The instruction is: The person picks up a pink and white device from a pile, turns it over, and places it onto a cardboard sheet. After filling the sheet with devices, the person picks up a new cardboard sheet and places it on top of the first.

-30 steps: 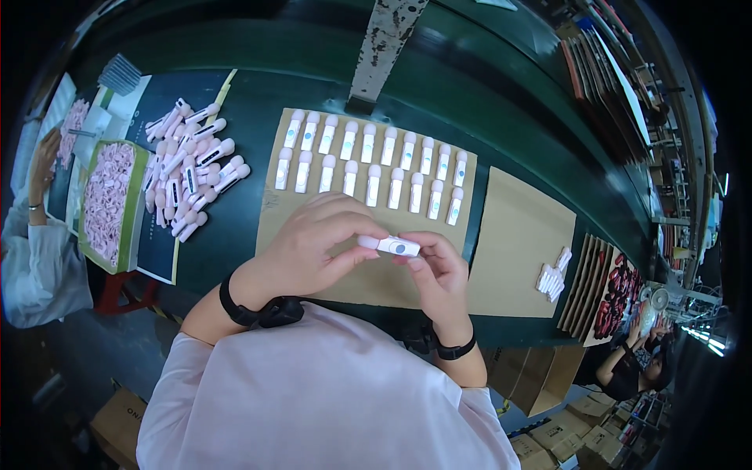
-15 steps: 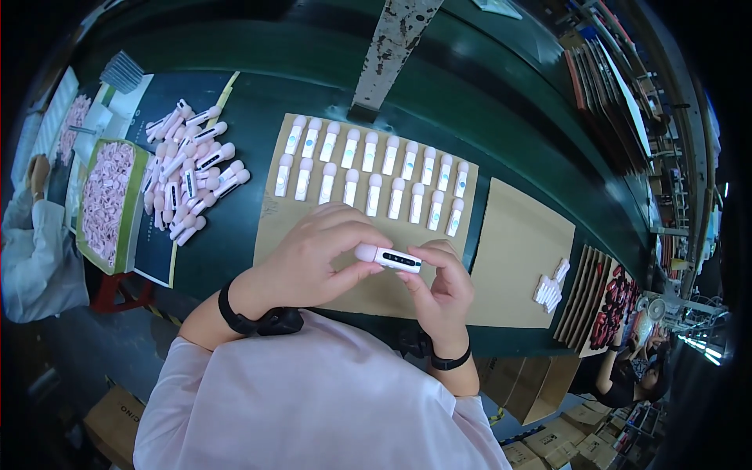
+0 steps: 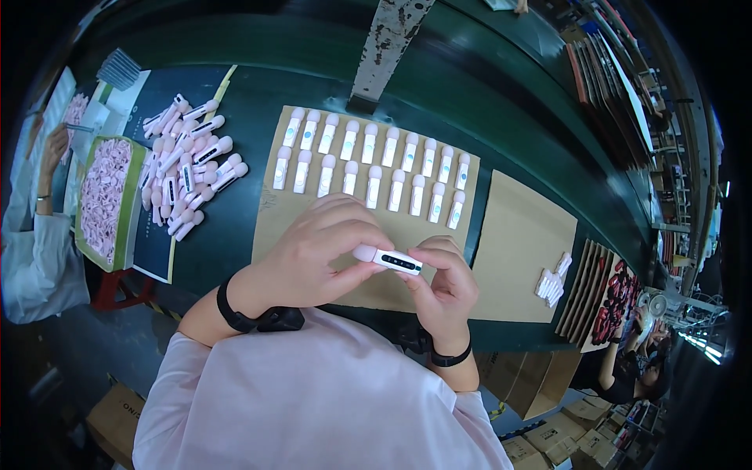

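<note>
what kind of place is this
Probably a factory assembly workshop: rows of matching pink-and-white wand-shaped devices lie on a cardboard sheet, a green-rimmed bin holds many small pink parts, and a co-worker's hand shows at the left.

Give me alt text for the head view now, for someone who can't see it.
Left hand and right hand hold a wand between them, pink head to the left, dark panel showing. Beyond them, two rows of similar wands lie on cardboard; to the left are a heap of wands and a bin of pink parts.
</note>
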The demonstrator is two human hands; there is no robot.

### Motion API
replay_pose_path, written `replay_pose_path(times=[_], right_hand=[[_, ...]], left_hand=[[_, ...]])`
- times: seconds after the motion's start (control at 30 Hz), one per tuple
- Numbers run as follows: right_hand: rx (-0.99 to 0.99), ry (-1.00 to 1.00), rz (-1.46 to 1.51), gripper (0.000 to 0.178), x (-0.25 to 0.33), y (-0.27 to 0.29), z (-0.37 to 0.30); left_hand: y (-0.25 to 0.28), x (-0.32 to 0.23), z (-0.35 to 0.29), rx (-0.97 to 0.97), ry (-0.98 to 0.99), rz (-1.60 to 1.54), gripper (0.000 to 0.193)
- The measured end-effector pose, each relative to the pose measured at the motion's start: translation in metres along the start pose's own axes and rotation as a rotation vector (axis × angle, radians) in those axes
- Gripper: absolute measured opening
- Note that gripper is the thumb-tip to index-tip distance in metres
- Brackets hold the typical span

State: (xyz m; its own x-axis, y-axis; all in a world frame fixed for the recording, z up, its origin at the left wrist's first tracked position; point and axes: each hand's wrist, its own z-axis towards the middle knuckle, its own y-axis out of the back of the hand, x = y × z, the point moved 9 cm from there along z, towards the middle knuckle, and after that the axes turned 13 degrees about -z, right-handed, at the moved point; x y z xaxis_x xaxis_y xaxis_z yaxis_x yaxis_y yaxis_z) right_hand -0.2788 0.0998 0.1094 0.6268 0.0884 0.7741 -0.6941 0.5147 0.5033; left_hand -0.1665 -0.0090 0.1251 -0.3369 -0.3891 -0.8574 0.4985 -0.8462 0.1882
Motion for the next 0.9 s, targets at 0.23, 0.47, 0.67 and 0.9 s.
replay_pose_path(times=[0.23, 0.47, 0.67, 0.9], right_hand=[[0.002, -0.004, 0.003, 0.026, -0.002, 0.002, -0.002], [0.057, -0.126, 0.215, 0.027, -0.003, -0.004, 0.001], [0.093, -0.159, 0.257, 0.028, -0.012, -0.013, 0.004], [0.077, -0.284, 0.328, 0.022, -0.026, -0.022, 0.006]], left_hand=[[0.000, -0.001, 0.001, -0.003, 0.046, -0.041, 0.023], [-0.010, 0.021, -0.008, 0.001, 0.223, -0.170, 0.019], [-0.025, 0.044, -0.018, -0.024, 0.451, -0.398, 0.015], [-0.033, 0.056, -0.025, 0.022, 0.653, -0.455, 0.010]])
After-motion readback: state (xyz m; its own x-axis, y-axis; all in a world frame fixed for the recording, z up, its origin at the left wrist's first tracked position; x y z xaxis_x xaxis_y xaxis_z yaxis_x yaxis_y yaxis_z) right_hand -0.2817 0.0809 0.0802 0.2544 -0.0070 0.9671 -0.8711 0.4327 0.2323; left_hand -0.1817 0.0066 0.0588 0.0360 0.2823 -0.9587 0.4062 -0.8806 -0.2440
